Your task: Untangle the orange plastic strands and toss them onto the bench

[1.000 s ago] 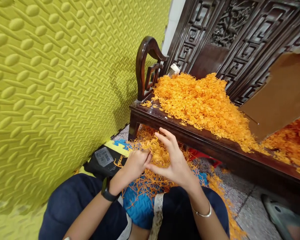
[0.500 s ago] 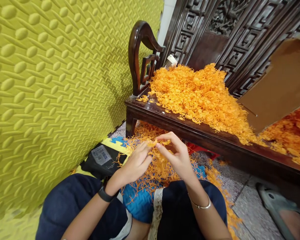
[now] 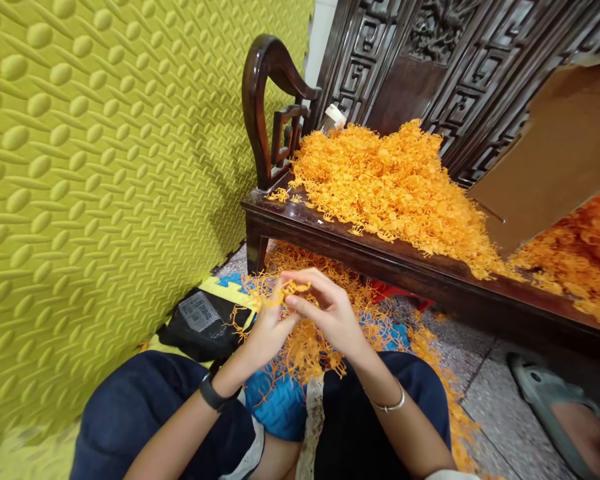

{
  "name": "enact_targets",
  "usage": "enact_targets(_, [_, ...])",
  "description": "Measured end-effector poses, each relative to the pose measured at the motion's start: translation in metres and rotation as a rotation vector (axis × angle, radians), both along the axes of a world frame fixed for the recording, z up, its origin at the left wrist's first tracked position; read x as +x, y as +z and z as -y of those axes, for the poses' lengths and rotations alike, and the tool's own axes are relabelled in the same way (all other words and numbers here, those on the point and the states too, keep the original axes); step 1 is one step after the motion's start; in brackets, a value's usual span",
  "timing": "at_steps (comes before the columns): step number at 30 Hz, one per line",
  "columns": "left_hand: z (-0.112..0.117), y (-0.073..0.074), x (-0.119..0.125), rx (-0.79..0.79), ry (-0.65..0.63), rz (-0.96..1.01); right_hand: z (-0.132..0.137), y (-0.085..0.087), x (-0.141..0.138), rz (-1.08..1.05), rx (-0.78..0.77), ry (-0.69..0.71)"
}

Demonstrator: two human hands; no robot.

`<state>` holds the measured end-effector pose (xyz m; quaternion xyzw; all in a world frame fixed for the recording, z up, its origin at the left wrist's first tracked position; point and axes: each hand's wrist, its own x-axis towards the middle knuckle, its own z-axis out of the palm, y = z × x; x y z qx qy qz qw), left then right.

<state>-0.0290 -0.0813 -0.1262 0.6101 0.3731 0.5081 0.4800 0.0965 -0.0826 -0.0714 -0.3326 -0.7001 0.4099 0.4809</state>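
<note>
While a large orange pile (image 3: 405,187) waits on the bench (image 3: 380,257), left hand (image 3: 267,330) and right hand (image 3: 330,313) pinch one orange tangle (image 3: 285,292); most is unhandled.

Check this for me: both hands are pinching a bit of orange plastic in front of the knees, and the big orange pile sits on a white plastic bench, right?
Not quite. The head view shows the left hand and right hand pinching a small orange piece, but the big orange pile sits on a dark carved wooden bench, not a white plastic one.
</note>
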Motion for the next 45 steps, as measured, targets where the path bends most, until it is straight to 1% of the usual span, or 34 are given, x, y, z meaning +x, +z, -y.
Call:
enact_targets(2, [0.001, 0.005, 0.000, -0.014, -0.006, -0.024, 0.000, 0.000, 0.000, 0.012, 0.020, -0.049])
enact_targets(4, [0.004, 0.011, 0.001, -0.028, -0.023, -0.020, 0.001, 0.002, 0.002, -0.035, 0.034, -0.139])
enact_targets(6, [0.006, 0.014, 0.004, -0.057, -0.115, -0.014, 0.002, 0.004, 0.004, -0.099, 0.022, -0.198])
enact_targets(8, [0.009, 0.015, 0.006, -0.090, -0.222, -0.025, 0.001, 0.005, 0.006, -0.188, -0.049, -0.193])
enact_targets(9, [0.010, 0.014, 0.006, -0.100, -0.246, -0.039, 0.001, 0.005, 0.006, -0.245, -0.092, -0.188])
enact_targets(11, [0.011, 0.012, 0.007, -0.097, -0.214, -0.071, -0.001, 0.004, 0.006, -0.365, -0.133, -0.211])
enact_targets(14, [0.013, 0.011, 0.006, -0.038, -0.132, -0.108, -0.004, 0.003, 0.005, -0.506, -0.127, -0.261])
enact_targets(17, [0.016, 0.016, 0.005, 0.035, -0.136, -0.184, -0.008, 0.004, 0.008, -0.597, -0.141, -0.283])
enact_targets(20, [0.017, 0.021, 0.005, 0.089, -0.136, -0.248, -0.014, 0.004, 0.013, -0.598, -0.056, -0.394])
enact_targets(23, [0.018, 0.023, 0.004, 0.109, -0.144, -0.242, -0.016, 0.004, 0.018, -0.553, 0.058, -0.514])
enact_targets(28, [0.025, 0.029, 0.001, 0.132, -0.184, -0.215, -0.008, 0.013, 0.013, -0.483, 0.257, -0.711])
enact_targets(31, [0.033, 0.036, -0.003, 0.126, -0.217, -0.200, -0.001, 0.023, 0.005, -0.487, 0.345, -0.766])
enact_targets(34, [0.041, 0.043, -0.006, 0.145, -0.241, -0.188, 0.008, 0.033, 0.000, -0.541, 0.412, -0.766])
enact_targets(36, [0.046, 0.047, -0.007, 0.160, -0.239, -0.198, 0.014, 0.038, -0.002, -0.578, 0.425, -0.774])
enact_targets(39, [0.051, 0.049, -0.011, 0.165, -0.224, -0.217, 0.021, 0.044, -0.010, -0.605, 0.382, -0.843])
enact_targets(42, [0.052, 0.049, -0.016, 0.177, -0.204, -0.220, 0.021, 0.046, -0.028, -0.588, 0.325, -0.894])
enact_targets(45, [0.053, 0.050, -0.022, 0.200, -0.160, -0.218, 0.016, 0.048, -0.044, -0.535, 0.309, -0.885])
